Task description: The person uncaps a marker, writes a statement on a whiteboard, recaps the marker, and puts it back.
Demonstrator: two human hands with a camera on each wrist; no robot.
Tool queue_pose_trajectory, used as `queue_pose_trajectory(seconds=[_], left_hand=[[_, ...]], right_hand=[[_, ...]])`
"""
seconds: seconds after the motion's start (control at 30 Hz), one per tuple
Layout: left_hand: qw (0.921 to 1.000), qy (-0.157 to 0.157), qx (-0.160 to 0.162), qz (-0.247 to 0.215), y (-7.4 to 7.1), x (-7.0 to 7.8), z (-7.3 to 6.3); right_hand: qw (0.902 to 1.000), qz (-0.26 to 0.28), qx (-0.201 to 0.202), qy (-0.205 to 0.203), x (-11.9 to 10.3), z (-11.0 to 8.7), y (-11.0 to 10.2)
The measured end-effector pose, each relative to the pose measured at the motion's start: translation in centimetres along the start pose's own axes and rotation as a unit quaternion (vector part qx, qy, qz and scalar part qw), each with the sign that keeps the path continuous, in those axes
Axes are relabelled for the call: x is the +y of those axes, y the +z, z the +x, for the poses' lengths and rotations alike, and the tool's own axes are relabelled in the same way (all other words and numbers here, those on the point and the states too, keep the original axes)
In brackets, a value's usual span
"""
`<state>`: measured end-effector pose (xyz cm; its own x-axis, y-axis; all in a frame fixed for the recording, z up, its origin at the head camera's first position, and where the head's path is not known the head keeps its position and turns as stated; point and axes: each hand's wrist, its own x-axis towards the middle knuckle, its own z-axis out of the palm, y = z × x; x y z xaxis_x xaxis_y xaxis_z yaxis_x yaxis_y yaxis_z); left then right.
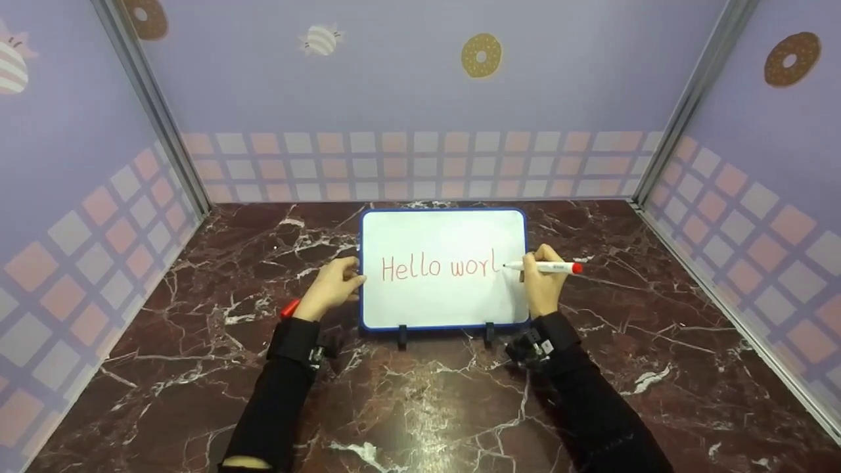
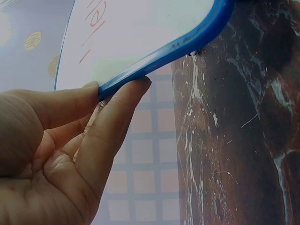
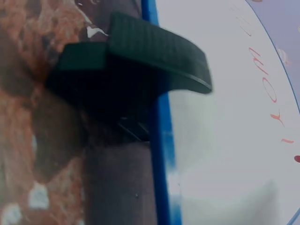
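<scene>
A whiteboard [image 1: 444, 302] with a blue rim stands propped up in front of me, with "Hello worl" written on it in red. My left hand [image 1: 333, 286] pinches the board's left edge; in the left wrist view the thumb [image 2: 70, 105] is on one side of the rim and a finger on the other. My right hand [image 1: 544, 282] grips a white marker [image 1: 552, 267] with a red end, its tip at the board just right of the last letter. In the right wrist view neither the hand nor the marker's barrel shows.
Two black feet [image 1: 402, 337] hold the board's lower edge; one black foot [image 3: 159, 61] looms large in the right wrist view. A red object [image 1: 290, 308] lies partly hidden behind the left wrist. Patterned walls [image 1: 420, 164] enclose the dark marbled table [image 1: 420, 407] on three sides.
</scene>
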<state>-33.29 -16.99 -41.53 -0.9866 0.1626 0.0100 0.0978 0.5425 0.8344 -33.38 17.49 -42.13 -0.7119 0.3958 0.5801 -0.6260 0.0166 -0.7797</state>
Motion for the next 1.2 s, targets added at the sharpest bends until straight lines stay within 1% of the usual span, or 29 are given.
queue_pose_trajectory(seconds=[0.23,0.47,0.57,0.8,1.0,1.2], left_hand=[[1.0,0.003,0.0,0.0,-0.01,-0.23,0.07],[1.0,0.002,0.005,-0.008,0.05,-0.25,0.03],[1.0,0.005,0.003,-0.005,0.1,-0.24,0.07],[1.0,-0.004,0.001,-0.001,0.05,-0.12,0.02],[1.0,-0.004,-0.002,-0.005,-0.02,0.0,-0.02],[1.0,-0.004,-0.001,-0.001,-0.06,0.18,-0.02]], right_hand=[[0.9995,-0.011,0.027,0.007,0.0,0.3,-0.28],[0.9994,-0.016,0.03,0.003,0.27,0.34,-0.32],[0.9995,-0.021,0.024,0.005,0.37,0.34,-0.29],[0.9996,-0.026,0.004,0.008,0.55,0.33,-0.23],[0.9998,-0.015,-0.013,-0.001,0.63,0.19,-0.22],[0.9997,-0.009,-0.024,-0.001,0.4,0.18,-0.41]])
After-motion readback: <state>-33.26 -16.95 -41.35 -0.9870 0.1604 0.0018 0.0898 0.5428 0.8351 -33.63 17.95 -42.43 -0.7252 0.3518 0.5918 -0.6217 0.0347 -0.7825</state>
